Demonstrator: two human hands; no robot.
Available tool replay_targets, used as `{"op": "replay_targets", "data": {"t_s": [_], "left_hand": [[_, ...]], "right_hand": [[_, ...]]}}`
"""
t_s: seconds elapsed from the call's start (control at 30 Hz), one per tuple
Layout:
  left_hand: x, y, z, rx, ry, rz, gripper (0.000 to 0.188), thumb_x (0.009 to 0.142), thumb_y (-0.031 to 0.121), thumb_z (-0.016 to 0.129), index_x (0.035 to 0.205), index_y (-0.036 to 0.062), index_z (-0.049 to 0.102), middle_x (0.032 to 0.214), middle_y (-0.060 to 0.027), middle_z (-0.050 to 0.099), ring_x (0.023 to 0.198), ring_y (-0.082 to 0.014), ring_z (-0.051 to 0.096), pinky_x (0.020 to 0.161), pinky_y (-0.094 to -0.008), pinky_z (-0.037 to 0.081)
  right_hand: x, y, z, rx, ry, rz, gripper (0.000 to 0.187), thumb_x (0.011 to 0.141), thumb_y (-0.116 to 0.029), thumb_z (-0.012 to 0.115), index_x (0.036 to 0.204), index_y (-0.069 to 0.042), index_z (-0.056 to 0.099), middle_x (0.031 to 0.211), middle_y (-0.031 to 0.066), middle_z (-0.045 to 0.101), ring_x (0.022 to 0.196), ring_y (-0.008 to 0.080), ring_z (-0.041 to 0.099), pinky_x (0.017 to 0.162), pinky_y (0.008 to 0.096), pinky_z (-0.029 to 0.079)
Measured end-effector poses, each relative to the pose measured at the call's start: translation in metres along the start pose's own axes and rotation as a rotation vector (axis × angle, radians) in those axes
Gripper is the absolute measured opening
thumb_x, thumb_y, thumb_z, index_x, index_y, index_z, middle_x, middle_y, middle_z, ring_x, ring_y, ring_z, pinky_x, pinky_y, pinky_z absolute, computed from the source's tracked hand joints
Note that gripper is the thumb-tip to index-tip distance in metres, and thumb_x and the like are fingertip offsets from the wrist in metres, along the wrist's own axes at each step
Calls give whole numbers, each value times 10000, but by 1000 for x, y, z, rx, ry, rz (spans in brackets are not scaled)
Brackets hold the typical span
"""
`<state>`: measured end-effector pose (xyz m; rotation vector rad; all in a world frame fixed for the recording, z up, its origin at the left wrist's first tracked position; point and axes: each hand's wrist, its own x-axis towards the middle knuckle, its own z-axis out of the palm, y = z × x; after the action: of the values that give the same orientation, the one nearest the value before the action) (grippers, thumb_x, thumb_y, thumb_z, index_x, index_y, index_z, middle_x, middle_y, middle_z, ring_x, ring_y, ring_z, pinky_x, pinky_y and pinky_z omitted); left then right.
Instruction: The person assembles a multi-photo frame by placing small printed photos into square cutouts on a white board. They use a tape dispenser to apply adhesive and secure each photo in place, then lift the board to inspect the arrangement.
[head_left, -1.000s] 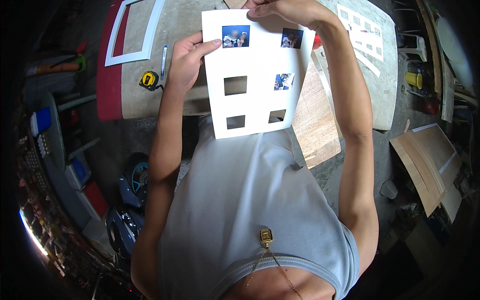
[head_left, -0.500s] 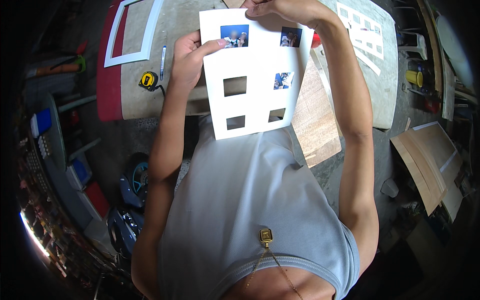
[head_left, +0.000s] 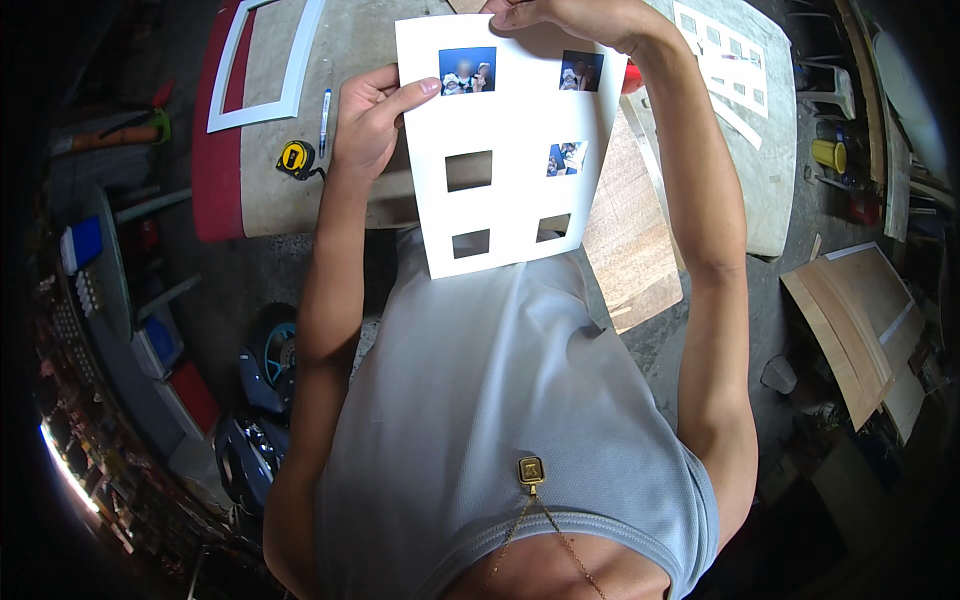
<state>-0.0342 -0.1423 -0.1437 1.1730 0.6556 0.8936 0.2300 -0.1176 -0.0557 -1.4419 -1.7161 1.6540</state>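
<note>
Upright before my chest is a white photo mat [head_left: 515,125] with several rectangular windows cut in it. Blue-backed photos show in the upper left window [head_left: 467,72], the upper right window [head_left: 580,75] and the right-hand middle window [head_left: 564,159]; the other windows are see-through. My left hand [head_left: 372,112] is closed on the mat's left edge, thumb on the front beside the upper left photo, other fingers mostly hidden behind. At the top edge, my right hand [head_left: 575,22] pinches the mat from above, its fingers partly out of view.
On the table [head_left: 290,200] lie a white frame [head_left: 222,75], a blue-and-white pen [head_left: 325,122], a yellow tape measure [head_left: 296,159] and another white windowed mat [head_left: 735,65]. A wooden board [head_left: 635,240] leans at the table's near edge. More boards [head_left: 850,325] stand at the right.
My left thumb has slid slightly left, off the upper left photo's edge. The mat has shifted a little to the left; my right hand keeps its hold.
</note>
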Motion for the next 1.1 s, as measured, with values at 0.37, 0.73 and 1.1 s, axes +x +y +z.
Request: {"op": "replay_targets", "data": {"t_s": [0.37,0.73,1.1], "left_hand": [[1,4,0,64,-13,11,251,887,67,693,1093,-76,684,954,-154,732,840,-165,710,750,-259,563],[2,7,-3,132,-26,49,267,884,51,693,1119,-71,665,983,-159,730,880,-169,711,794,-268,565],[2,9,0,155,-31,73,252,892,52,689,1112,-68,667,974,-158,733,867,-161,714,761,-259,572]], "right_hand": [[0,0,1,24,-2,15,104,932,-138,598,943,-99,694,831,-24,658,768,88,579,703,241,453],[-1,-1,1,-23,13,-3,102,929,-139,599,941,-96,691,841,-18,660,776,97,580,719,252,454],[3,7,-4,74,-40,-8,88,932,-111,592,937,-89,676,821,-28,633,752,92,558,683,247,444]]}}
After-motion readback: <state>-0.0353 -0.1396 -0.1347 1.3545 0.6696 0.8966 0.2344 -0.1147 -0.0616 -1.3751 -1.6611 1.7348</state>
